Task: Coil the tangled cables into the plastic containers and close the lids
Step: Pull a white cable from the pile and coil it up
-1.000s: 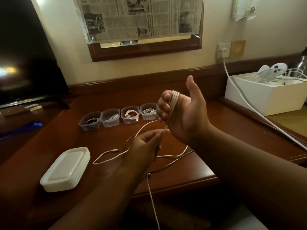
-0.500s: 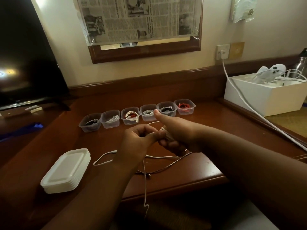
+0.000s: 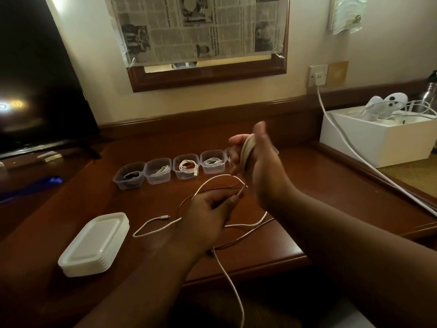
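Nearest the camera, the loose tail of the white cable point(image 3: 228, 278) drops off the front edge of the worktop point(image 3: 283, 240) and runs out of the bottom of the view. In front of the row of containers, the left hand point(image 3: 208, 221) pinches that cable between its fingertips and feeds it up toward the right hand point(image 3: 254, 166). The right hand is raised with its fingers fairly straight, and several turns of the cable are wrapped round them as a coil point(image 3: 247, 151). The free plug end point(image 3: 165, 217) lies on the worktop to the left of the left hand, with a thin dark cable point(image 3: 238, 240) lying loose under and beside it.

To the left and nearer than the row, a stack of white lids point(image 3: 94, 245) sits untouched. Behind the hands, 4 clear containers point(image 3: 172, 170) stand in plain view side by side, each with a coiled cable inside and none with a lid on.

I judge the task roughly mid-way: this cable is only partly wound, the dark one has not been started, and every lid remains to be closed.

The right hand covers whatever continues the row to the right; a clear edge shows past it, but I cannot tell how many containers stand there or what they hold.
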The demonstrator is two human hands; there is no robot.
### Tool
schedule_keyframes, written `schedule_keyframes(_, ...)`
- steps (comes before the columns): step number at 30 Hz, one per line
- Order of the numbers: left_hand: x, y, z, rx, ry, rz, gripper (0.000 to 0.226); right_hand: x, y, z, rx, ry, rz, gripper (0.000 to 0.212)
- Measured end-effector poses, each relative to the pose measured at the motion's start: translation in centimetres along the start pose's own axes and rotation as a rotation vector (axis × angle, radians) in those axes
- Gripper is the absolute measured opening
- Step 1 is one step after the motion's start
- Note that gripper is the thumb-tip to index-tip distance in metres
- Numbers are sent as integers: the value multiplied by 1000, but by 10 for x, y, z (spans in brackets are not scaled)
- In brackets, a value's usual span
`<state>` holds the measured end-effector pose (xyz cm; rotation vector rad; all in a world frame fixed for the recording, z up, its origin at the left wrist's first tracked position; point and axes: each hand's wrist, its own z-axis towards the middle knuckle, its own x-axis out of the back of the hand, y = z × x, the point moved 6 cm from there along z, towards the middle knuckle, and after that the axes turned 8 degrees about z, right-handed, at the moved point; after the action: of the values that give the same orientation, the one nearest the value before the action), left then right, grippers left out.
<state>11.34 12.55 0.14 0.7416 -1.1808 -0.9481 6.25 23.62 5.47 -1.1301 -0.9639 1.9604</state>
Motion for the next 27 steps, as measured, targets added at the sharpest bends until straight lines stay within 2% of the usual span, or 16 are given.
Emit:
schedule_keyframes(2,9,4,4,-53,-11,136,15,-4,-4,-5,232,-76,-641,60)
schedule_keyframes(3,16,7,5,-74,-2,144,17,-8,3,-8,253,-157,-892,63)
schedule_keyframes(5,29,11,10,-124,61,191,18,-10,19,-15,174,-277,-1183,69)
schedule_keyframes(6,36,13,11,-144,91,217,16,-13,23,-17,102,-296,-1221,74)
schedule_keyframes(8,39,10,15,-147,61,119,7,-12,30,-19,-156,-273,-1014,85)
schedule_keyframes(10,37,-1,17,-79,-6,-137,14,-11,40,-24,-506,-280,-522,85)
schedule_keyframes(12,33,-10,19,29,-1,-454,18,-20,38,-31,-686,-370,24,83)
schedule_keyframes(15,18,-14,15,154,27,-687,20,-35,21,-32,-638,-399,619,85)
schedule_keyframes(17,7,-12,9,174,27,-615,23,-35,11,-25,-464,-291,765,85)
schedule_keyframes(18,3,-11,5,161,20,-554,21,-33,7,-21,-356,-216,735,84)
schedule_keyframes(20,0,-4,0,108,17,-370,18,-24,1,-15,-168,-92,485,75)
schedule_keyframes(21,2,-2,0,74,16,-267,17,-18,-1,-11,-77,-61,282,62)
schedule_keyframes(23,10,6,2,-27,5,-73,14,-16,-14,-11,202,-74,-397,36)
schedule_keyframes(24,17,10,3,-75,0,21,7,-22,-12,-15,293,-148,-763,31)
schedule_keyframes(25,23,11,6,-120,-5,136,5,-27,-2,-18,301,-243,-1047,32)
schedule_keyframes(27,34,14,9,-172,-29,355,24,-29,15,-24,225,-348,-1288,47)
